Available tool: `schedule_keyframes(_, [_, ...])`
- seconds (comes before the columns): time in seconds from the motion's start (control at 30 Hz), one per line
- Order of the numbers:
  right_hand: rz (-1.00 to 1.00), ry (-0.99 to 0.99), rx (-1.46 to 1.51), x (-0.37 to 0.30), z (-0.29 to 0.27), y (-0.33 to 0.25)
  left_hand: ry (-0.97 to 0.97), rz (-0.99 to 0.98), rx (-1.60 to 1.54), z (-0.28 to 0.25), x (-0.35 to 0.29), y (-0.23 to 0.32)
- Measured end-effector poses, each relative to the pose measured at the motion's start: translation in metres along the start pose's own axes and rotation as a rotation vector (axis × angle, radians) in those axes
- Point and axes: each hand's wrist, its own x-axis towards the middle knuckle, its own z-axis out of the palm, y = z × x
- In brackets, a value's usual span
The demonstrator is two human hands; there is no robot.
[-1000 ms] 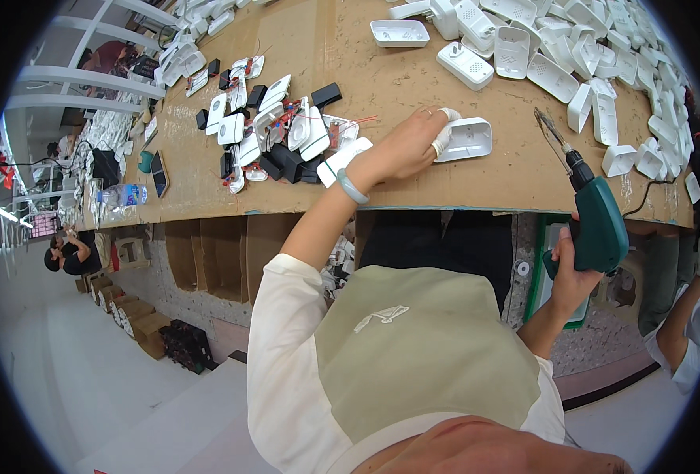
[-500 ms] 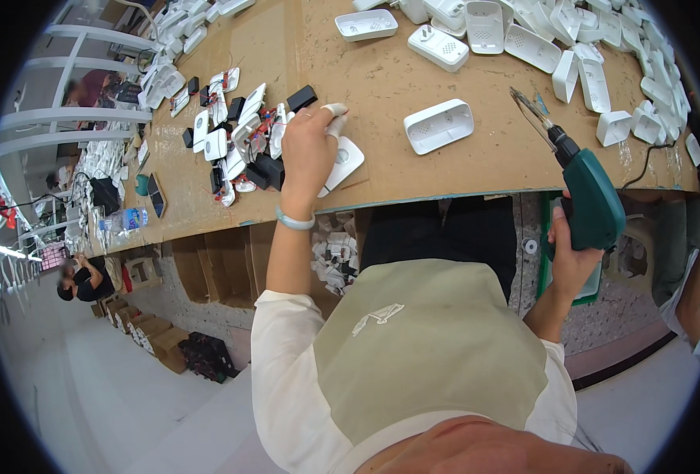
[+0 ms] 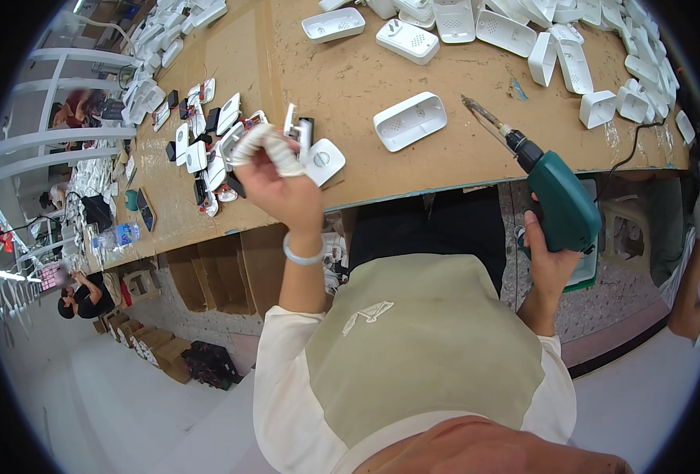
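My right hand (image 3: 553,257) wraps round the grip of a green soldering gun (image 3: 567,201). Its thin metal tip points to the far left, above the table. Over the parts pile, my left hand (image 3: 283,186) has curled fingers with white wrappings on them. At its fingertips stands a white plastic piece (image 3: 290,120) with a black block (image 3: 307,128) beside it, gripped as far as I can see; the fingers partly hide the hold. Just right of them lies a white plate with a round centre (image 3: 324,163). An open white housing (image 3: 410,122) rests between my hands.
Left of my left hand is a pile of white plates, black blocks and red wires (image 3: 200,150). Many white housings (image 3: 504,33) crowd the far right. A black cable (image 3: 633,154) runs along the right of the table (image 3: 350,79). Another person's arm (image 3: 688,296) shows at right.
My left hand has turned and drawn back, with the white piece and black block now upright at its fingertips. The view has shifted slightly; the soldering gun stays in my right hand.
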Motion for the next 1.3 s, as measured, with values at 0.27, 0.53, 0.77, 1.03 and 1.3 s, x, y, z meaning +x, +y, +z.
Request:
schedule_keyframes(0.27, [0.003, -0.105, -0.088, 0.002, -0.003, 0.007, -0.334, 0.209, 0.309, 0.043, -0.058, 0.009])
schedule_keyframes(0.53, [0.041, -0.123, -0.07, 0.005, -0.006, 0.018, -0.488, -0.032, 0.346, 0.071, -0.061, 0.023])
schedule_keyframes(0.77, [-0.057, -0.225, -0.21, 0.011, -0.004, 0.024, -0.477, 0.023, 0.445, 0.078, -0.063, 0.018])
schedule_keyframes(1.03, [-0.134, -0.309, -0.21, 0.02, 0.006, 0.018, -0.533, 0.117, 0.911, 0.087, -0.078, 0.013])
schedule_keyframes(1.3, [-0.187, -0.321, -0.222, 0.028, 0.014, 0.023, -0.461, 0.317, 0.993, 0.1, -0.061, 0.016])
